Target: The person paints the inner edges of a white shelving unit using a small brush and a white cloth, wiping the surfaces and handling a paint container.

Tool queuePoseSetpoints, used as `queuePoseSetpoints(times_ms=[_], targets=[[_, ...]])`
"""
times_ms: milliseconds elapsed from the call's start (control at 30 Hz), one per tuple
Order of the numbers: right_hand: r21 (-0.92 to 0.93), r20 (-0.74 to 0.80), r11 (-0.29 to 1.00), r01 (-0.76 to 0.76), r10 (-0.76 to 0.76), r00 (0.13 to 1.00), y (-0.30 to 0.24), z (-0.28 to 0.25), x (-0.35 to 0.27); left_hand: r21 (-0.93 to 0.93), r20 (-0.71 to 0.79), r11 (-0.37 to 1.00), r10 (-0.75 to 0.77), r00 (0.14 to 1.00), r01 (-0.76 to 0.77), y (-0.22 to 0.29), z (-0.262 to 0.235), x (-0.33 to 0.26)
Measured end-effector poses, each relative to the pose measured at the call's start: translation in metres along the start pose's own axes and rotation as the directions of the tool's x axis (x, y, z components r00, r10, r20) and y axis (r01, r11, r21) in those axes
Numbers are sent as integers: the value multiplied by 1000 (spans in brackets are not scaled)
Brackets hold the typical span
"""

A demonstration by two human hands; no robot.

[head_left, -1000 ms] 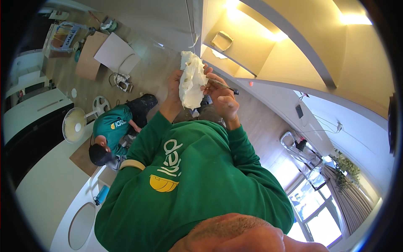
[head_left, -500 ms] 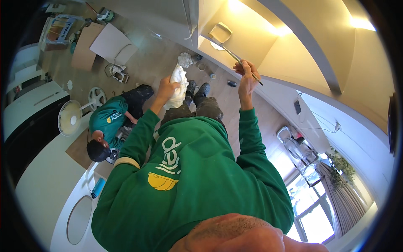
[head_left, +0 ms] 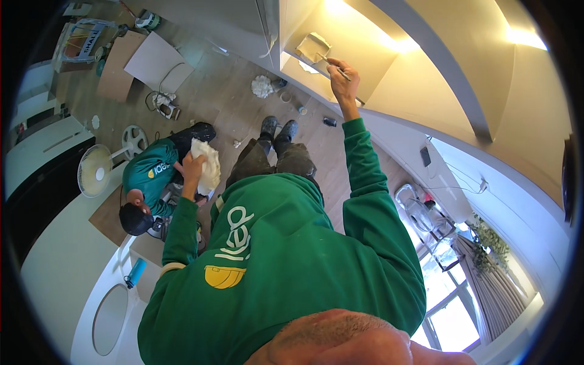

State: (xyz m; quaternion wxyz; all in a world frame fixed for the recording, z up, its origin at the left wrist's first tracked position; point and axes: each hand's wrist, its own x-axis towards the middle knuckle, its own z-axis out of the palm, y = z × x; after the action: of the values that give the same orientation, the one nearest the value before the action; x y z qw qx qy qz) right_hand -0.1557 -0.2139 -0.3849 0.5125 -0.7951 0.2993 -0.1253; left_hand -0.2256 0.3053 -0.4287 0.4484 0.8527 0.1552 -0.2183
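My right hand (head_left: 345,84) is closed around the handle of a slim paintbrush (head_left: 324,58). The brush's far end reaches to a small, squarish, cream-coloured tub (head_left: 311,44) in the lit shelf niche; whether it touches what is inside I cannot tell. Lower and to the left, my left hand (head_left: 193,173) grips a crumpled white cloth (head_left: 210,168), which hangs on the side toward my legs. A white patch lies beside the tub on the niche's floor.
A co-worker (head_left: 152,173) in a green top is down on the floor at left, beside a standing fan (head_left: 95,171). Boards (head_left: 159,64), a white wad (head_left: 262,86) and a small dark object (head_left: 330,122) lie on the floor. A curved shelf unit (head_left: 450,79) rises at right.
My right hand has moved up and left, bringing the brush to the tub. My left hand has swung left and down with the cloth, away from my feet.
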Motion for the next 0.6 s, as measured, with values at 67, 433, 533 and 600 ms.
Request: queuePoseSetpoints(times_ms=[67, 433, 533, 600], targets=[[-19, 5, 1000, 21, -21, 1000, 4, 1, 0, 108, -46, 994, 7, 999, -2, -39, -15, 1], [25, -17, 1000, 11, -11, 1000, 5, -5, -3, 33, -51, 992, 127, 991, -126, 19, -13, -8], [70, -44, 997, -33, 36, 998, 8, -12, -9, -129, -55, 984, 118, 992, -124, 47, -20, 2], [16, -19, 1000, 16, -16, 1000, 16, -19, -18, -247, -54, 965, 79, 995, -90, 72, -23, 1]])
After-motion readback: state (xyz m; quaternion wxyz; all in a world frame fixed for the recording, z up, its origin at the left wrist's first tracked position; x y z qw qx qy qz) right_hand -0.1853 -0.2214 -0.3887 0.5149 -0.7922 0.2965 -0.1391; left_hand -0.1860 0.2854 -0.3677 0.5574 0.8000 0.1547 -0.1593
